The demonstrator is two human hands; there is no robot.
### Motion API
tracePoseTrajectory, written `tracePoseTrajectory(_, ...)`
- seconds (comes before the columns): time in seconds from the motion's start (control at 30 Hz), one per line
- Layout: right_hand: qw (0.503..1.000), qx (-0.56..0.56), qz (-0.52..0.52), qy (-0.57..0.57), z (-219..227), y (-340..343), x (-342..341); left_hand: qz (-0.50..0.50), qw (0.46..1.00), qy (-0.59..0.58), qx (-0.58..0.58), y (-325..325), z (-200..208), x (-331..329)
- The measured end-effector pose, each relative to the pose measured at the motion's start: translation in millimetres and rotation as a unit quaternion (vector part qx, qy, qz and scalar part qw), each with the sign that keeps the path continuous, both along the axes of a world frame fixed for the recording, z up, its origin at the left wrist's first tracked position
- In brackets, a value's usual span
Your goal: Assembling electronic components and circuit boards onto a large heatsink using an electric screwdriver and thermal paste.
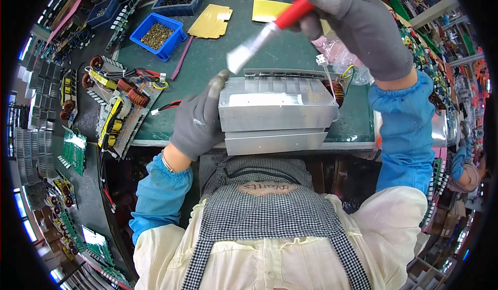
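Observation:
My right hand, in a grey glove, is raised at the upper right and closed around a brush. Its red handle runs up to the right, and its pale, flat tip hangs above the left end of a silver metal housing. Gripping that left end is my gloved left hand, with a finger along the top corner. The housing stands at the bench's near edge, tilted toward me. Behind its right end show a copper coil and a white connector on wires. Brush tip and housing look apart.
Left on the green bench lies an open circuit assembly with coils and cables. Farther back are a blue bin of small brass-coloured parts, a dark-filled bin and yellow cards. Clear plastic bags lie behind the housing.

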State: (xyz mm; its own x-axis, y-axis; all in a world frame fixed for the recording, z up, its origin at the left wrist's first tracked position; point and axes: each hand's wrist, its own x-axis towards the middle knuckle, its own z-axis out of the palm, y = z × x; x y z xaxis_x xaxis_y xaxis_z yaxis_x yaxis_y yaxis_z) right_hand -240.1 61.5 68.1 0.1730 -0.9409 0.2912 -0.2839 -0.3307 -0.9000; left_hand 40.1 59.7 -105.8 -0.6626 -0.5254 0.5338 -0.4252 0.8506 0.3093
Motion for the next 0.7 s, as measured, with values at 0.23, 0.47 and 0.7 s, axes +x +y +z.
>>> tracePoseTrajectory(0.23,0.995,-0.065,0.074,-0.034,-7,21,21,-0.005,1.000,0.006,0.009,0,4,-1)
tracePoseTrajectory(0.47,0.997,0.009,0.046,-0.064,-12,28,-3,-0.004,0.999,-0.021,0.038,-1,4,0)
tracePoseTrajectory(0.7,0.993,0.105,-0.038,-0.044,-6,23,-17,-0.011,1.000,0.006,0.000,0,-4,1)
